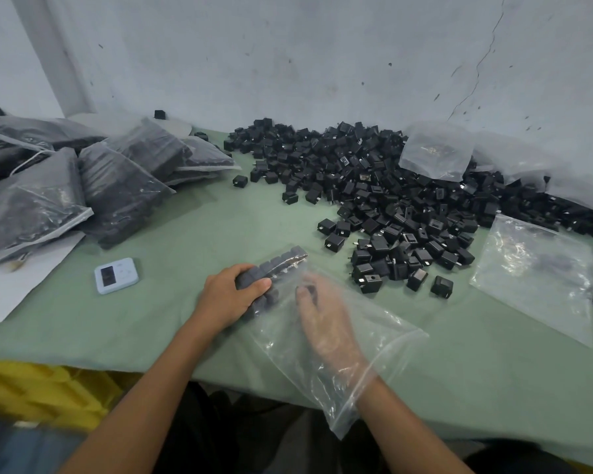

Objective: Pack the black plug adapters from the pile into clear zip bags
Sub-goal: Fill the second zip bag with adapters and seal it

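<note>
Your left hand (231,295) sits near the middle of the table's (151,323) near edge, fingers and thumb curled round a packed block of black plug adapters (276,265) at the far end of the clear zip bag (377,340). That bag lies slanted across the near edge, its open end hanging off the table towards you. Your right hand (322,325) is pushed in through that opening, wrist deep, with the fingers stretched fairly straight towards the block. The plastic blurs them, and something dark shows at the fingertips, so whether this hand has hold of an adapter cannot be told. The loose pile of adapters (374,186) spreads from the back edge down the right half of the table, its nearest pieces just beside the bag. A crumpled empty bag (435,152) rests on top of the pile near the back edge, and a flat empty bag (534,271) lies by the right edge. Filled bags (117,186) are heaped along the left edge, partly over a white sheet (11,292). A small pale blue timer (116,275) lies between that heap and your left hand.
</note>
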Tool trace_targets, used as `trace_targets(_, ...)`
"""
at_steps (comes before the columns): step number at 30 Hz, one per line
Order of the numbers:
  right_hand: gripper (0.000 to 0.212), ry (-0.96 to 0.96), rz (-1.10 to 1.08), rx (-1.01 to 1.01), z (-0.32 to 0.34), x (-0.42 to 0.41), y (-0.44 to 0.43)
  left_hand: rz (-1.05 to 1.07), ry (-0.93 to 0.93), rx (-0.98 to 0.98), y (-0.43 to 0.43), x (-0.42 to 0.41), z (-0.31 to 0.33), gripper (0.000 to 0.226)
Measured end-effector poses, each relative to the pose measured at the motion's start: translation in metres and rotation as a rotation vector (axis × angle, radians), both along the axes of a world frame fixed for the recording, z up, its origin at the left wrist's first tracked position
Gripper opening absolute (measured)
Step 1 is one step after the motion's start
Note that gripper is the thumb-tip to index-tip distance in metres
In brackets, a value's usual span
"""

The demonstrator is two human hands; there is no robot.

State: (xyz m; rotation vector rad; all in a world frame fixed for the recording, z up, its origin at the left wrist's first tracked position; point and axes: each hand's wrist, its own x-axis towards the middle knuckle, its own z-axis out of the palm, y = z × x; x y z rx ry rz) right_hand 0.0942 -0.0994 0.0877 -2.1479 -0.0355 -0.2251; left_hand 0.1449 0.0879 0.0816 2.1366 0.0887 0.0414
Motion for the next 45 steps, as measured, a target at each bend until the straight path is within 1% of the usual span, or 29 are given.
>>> trace_targets(2, 0.027, -0.057, 0.024, -0.086, -0.002, 0.003, 0.001, 0.003, -0.003, -0.001, 0.000, 0.000, -0.001, 0.034)
trace_targets(3, 0.029, -0.063, 0.060, -0.081, -0.003, 0.004, 0.002, 0.004, -0.007, 0.001, 0.000, 0.001, -0.001, 0.032)
trace_targets(5, 0.030, -0.043, 0.119, 0.022, -0.004, 0.004, 0.005, 0.007, -0.014, 0.005, 0.000, 0.001, -0.002, 0.031)
trace_targets(7, 0.028, -0.034, 0.116, 0.150, -0.008, 0.003, 0.007, 0.007, -0.008, 0.001, 0.001, 0.002, -0.003, 0.032)
trace_targets(11, 0.014, -0.028, 0.067, 0.277, -0.018, 0.004, 0.008, 0.002, 0.000, -0.001, 0.002, 0.002, -0.005, 0.037)
trace_targets(12, 0.012, -0.021, 0.065, 0.279, -0.019, 0.006, 0.007, 0.002, -0.002, -0.002, 0.002, 0.002, -0.005, 0.037)
trace_targets(15, 0.017, -0.048, 0.111, 0.284, -0.014, 0.007, 0.005, 0.003, 0.001, -0.010, 0.002, 0.002, -0.005, 0.037)
trace_targets(17, 0.019, -0.047, 0.138, 0.246, -0.012, 0.006, 0.004, 0.004, 0.000, -0.008, 0.002, 0.002, -0.006, 0.038)
trace_targets(21, 0.026, 0.050, 0.133, 0.152, -0.012, 0.011, 0.005, -0.007, -0.004, 0.011, 0.002, 0.002, -0.004, 0.055)
trace_targets(25, 0.008, 0.067, 0.067, 0.171, -0.017, 0.018, 0.012, -0.019, -0.017, 0.029, 0.002, 0.003, -0.002, 0.057)
trace_targets(27, 0.007, 0.061, 0.041, 0.145, -0.024, 0.021, 0.013, -0.023, -0.015, 0.041, 0.002, 0.004, -0.002, 0.059)
trace_targets(30, 0.015, -0.014, 0.097, 0.158, -0.030, 0.021, 0.011, -0.030, -0.010, 0.047, 0.003, 0.004, -0.003, 0.057)
trace_targets(33, 0.026, -0.076, 0.166, 0.135, -0.031, 0.022, 0.006, -0.029, -0.018, 0.073, 0.003, 0.005, -0.005, 0.046)
trace_targets(36, 0.028, -0.033, 0.191, 0.184, -0.032, 0.024, 0.006, -0.034, -0.011, 0.114, 0.003, 0.006, -0.005, 0.046)
trace_targets(38, 0.033, 0.011, 0.183, 0.215, -0.030, 0.022, 0.008, -0.055, -0.002, 0.158, 0.004, 0.006, -0.003, 0.049)
trace_targets(41, 0.034, 0.002, 0.139, 0.191, -0.025, 0.015, 0.012, -0.072, 0.016, 0.211, 0.002, 0.008, 0.001, 0.052)
trace_targets(42, 0.033, -0.003, 0.137, 0.209, -0.024, 0.012, 0.013, -0.070, 0.027, 0.220, 0.001, 0.009, 0.003, 0.052)
trace_targets(43, 0.032, 0.014, 0.142, 0.312, -0.023, 0.009, 0.014, -0.067, 0.040, 0.232, -0.001, 0.012, 0.005, 0.049)
trace_targets(44, 0.031, 0.060, 0.138, 0.483, -0.023, 0.007, 0.017, -0.064, 0.057, 0.253, -0.002, 0.015, 0.007, 0.044)
trace_targets(45, 0.029, 0.092, 0.150, 0.583, -0.024, 0.005, 0.020, -0.060, 0.075, 0.280, -0.004, 0.018, 0.008, 0.038)
